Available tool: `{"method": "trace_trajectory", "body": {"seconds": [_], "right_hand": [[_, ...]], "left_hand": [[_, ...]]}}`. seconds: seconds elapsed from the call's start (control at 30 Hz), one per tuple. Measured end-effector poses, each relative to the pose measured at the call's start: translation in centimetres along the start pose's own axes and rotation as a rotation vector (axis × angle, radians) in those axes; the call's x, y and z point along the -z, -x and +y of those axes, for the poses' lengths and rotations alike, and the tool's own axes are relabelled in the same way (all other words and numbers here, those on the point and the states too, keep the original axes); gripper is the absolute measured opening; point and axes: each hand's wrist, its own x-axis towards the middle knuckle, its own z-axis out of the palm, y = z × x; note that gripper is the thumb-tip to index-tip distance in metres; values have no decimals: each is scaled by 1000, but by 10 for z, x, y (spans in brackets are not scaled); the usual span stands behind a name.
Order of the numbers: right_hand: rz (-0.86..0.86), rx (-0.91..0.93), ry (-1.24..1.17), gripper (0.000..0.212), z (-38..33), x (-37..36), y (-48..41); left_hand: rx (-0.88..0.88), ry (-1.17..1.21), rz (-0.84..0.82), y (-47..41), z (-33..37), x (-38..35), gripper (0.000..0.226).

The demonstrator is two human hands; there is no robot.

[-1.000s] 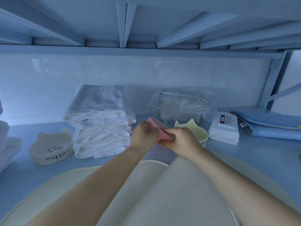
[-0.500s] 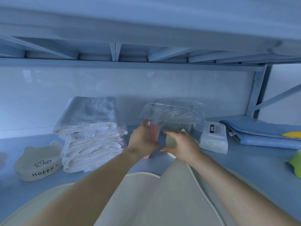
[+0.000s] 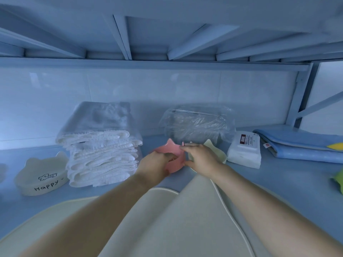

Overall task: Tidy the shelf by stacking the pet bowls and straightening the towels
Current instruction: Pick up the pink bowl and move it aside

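A pink pet bowl with cat ears (image 3: 171, 149) is in the middle of the blue shelf, and both hands grip it. My left hand (image 3: 155, 165) holds its near left rim. My right hand (image 3: 199, 158) holds its right side. Just behind my right hand a pale yellow bowl (image 3: 216, 152) is partly hidden. A cream bowl marked "Happy" (image 3: 41, 176) rests at the left. Between that bowl and my hands stands a stack of folded white towels (image 3: 101, 151), its edges a little uneven.
A clear plastic-wrapped package (image 3: 198, 123) stands at the back. A white wipes pack (image 3: 245, 150) lies to the right, then folded blue cloth (image 3: 300, 145). A green object (image 3: 338, 179) shows at the right edge. The upper shelf (image 3: 148, 64) hangs low overhead.
The pink bowl was held upright on its edge between my hands; now it is turned level and lower, by the yellow bowl. The camera view shifted slightly.
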Motion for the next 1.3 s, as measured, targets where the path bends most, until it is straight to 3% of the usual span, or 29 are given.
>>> {"method": "trace_trajectory", "body": {"seconds": [0.13, 0.3, 0.77, 0.93, 1.3], "right_hand": [[-58, 43, 15, 34, 5, -2, -2], [-37, 43, 31, 25, 2, -1, -6], [100, 98, -118, 31, -1, 6, 37], [87, 120, -172, 26, -12, 11, 73], [94, -27, -118, 27, -61, 13, 165]], "left_hand": [[-32, -78, -15, 4, -3, -5, 55], [-13, -9, -16, 1, -2, -12, 57], [-3, 138, 101, 51, 18, 26, 26], [21, 187, 39, 85, 29, 35, 23], [-131, 229, -179, 190, 59, 70, 26]]}}
